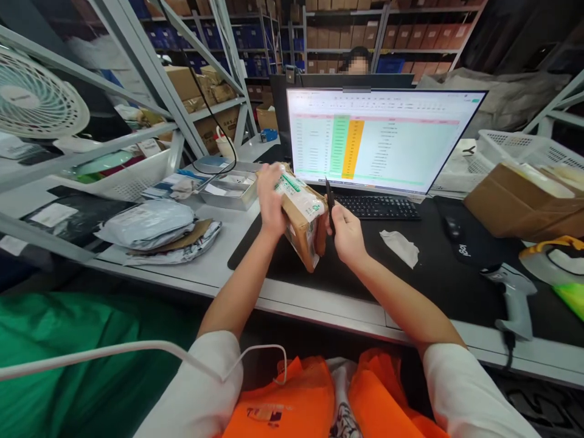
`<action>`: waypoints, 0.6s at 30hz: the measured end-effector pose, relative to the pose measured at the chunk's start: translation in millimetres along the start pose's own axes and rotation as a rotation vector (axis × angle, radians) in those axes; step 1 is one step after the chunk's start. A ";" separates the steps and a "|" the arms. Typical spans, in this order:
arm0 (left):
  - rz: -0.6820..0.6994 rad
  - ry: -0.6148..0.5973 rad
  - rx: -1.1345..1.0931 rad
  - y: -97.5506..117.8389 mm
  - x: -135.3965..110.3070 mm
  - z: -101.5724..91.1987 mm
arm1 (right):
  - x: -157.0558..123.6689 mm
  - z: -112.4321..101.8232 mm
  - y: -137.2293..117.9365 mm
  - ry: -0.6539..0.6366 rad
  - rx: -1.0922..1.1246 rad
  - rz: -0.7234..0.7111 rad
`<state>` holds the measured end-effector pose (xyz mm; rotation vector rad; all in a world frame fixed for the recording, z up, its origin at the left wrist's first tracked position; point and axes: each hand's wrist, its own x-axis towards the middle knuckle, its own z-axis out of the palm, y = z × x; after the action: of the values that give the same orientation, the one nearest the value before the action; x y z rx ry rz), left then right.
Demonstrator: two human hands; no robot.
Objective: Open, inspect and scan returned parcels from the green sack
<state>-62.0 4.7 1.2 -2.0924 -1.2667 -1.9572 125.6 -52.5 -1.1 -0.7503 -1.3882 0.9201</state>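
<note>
My left hand (271,201) grips the left end of a small brown cardboard parcel (298,222) with a white and green label, holding it tilted above the black desk mat (292,267). In my right hand (349,234) is a narrow black pointed tool (330,201), its tip upward. It may be a knife or closed scissors; I cannot tell which. The right fingers are at the parcel's right side, and whether they touch it is unclear.
Behind the parcel stand a monitor (378,143) and a keyboard (378,207). Poly mailers (148,225) lie left. To the right are crumpled paper (400,247), a mouse (451,227), a barcode scanner (513,298), tape (554,261) and an open carton (511,204). A person (358,62) sits beyond the monitor.
</note>
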 end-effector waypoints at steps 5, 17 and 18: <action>0.209 -0.183 0.085 35.1 -18.7 -16.5 | -2.7 -28.3 -12.4 0.019 -0.239 -0.128; 0.286 -0.254 0.084 26.7 -15.5 -12.2 | -34.5 -64.2 -9.6 -0.059 -0.837 -0.475; 0.285 -0.262 0.092 27.3 -15.7 -14.0 | -33.6 -62.2 -10.4 -0.067 -0.853 -0.488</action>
<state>-57.1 -29.2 4.7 -2.3853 -0.9956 -1.5228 189.8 -81.9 -12.0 -0.9348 -1.9255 -0.0680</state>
